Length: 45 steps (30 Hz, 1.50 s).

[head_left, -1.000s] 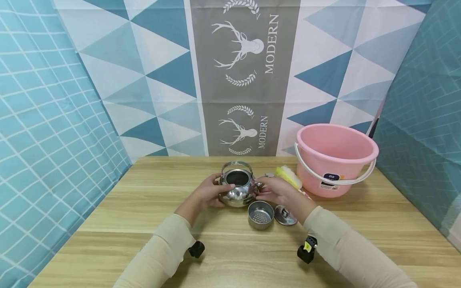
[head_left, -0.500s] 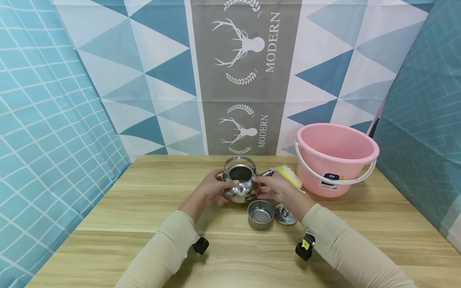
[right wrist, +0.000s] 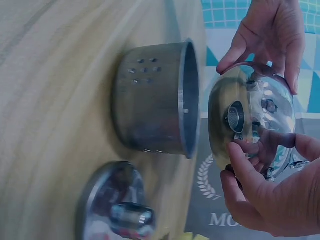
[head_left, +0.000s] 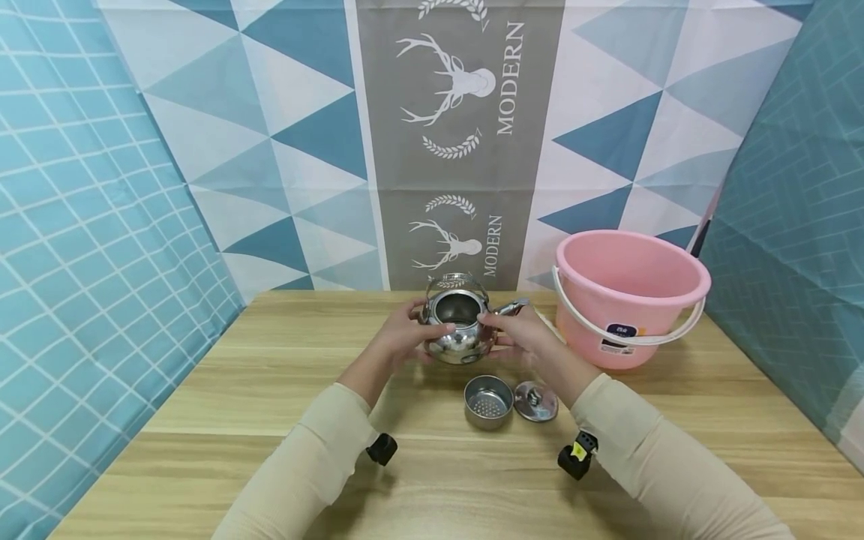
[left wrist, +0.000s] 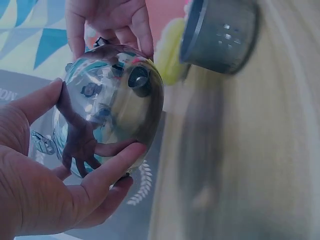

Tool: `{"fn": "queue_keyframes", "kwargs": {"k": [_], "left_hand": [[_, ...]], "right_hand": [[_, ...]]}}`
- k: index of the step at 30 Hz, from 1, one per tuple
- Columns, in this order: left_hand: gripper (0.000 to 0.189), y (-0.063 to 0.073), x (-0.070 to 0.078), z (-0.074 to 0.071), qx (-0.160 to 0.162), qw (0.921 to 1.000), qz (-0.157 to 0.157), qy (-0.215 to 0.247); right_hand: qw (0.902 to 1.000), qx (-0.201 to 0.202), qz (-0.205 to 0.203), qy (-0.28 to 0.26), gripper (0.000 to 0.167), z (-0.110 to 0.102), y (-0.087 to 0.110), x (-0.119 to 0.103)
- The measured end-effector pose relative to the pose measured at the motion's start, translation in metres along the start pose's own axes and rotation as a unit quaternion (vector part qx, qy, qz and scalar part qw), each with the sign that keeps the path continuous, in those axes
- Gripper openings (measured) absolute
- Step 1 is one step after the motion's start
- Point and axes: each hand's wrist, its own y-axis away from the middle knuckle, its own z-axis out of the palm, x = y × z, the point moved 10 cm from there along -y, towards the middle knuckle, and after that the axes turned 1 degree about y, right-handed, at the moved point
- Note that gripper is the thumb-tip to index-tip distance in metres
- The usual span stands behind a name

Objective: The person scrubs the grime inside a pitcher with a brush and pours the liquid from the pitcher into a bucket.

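A shiny steel teapot (head_left: pixel 460 339) without its lid is held above the table between both hands, its hoop handle upright and its spout toward the right. My left hand (head_left: pixel 405 334) grips the pot's left side, thumb near the rim and fingers under the belly. On the other side my right hand (head_left: pixel 523 335) grips it by the spout, thumb also at the rim. Below on the table stands a steel strainer cup (head_left: pixel 489 403) with a perforated bottom. Beside it lies the round knobbed lid (head_left: pixel 536 401). In the left wrist view the teapot (left wrist: pixel 110 110) mirrors the fingers.
A pink bucket (head_left: pixel 628 300) with a white handle stands at the back right of the wooden table (head_left: pixel 270 397). A yellow-and-white sponge (left wrist: pixel 172 52) sits next to it, mostly behind the right hand in the head view. Patterned cloth walls (head_left: pixel 297 150) close off the back and sides.
Both hands have raised the teapot off the table and carried it slightly right and away. Its spout has swung to point further back right. Strainer cup and lid have stayed put.
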Motion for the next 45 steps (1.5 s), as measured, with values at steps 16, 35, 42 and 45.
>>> {"fn": "queue_keyframes", "kwargs": {"k": [16, 35, 42, 45], "left_hand": [[0.084, 0.006, 0.064, 0.021, 0.000, 0.9966, 0.077, -0.030], [0.075, 0.005, 0.115, 0.058, -0.028, 0.9958, 0.084, -0.025], [0.079, 0.003, 0.127, 0.072, -0.015, 0.9933, 0.101, -0.055], [0.079, 0.003, 0.131, 0.075, -0.010, 0.9928, 0.103, -0.061]], "right_hand": [[0.9983, 0.008, -0.057, 0.005, 0.022, -0.023, 0.020, -0.056], [0.9972, -0.012, -0.074, 0.000, 0.025, -0.057, 0.039, -0.097], [0.9977, -0.005, -0.059, -0.031, 0.028, -0.072, 0.042, -0.100], [0.9976, -0.003, -0.063, -0.028, 0.027, -0.076, 0.044, -0.103]]}}
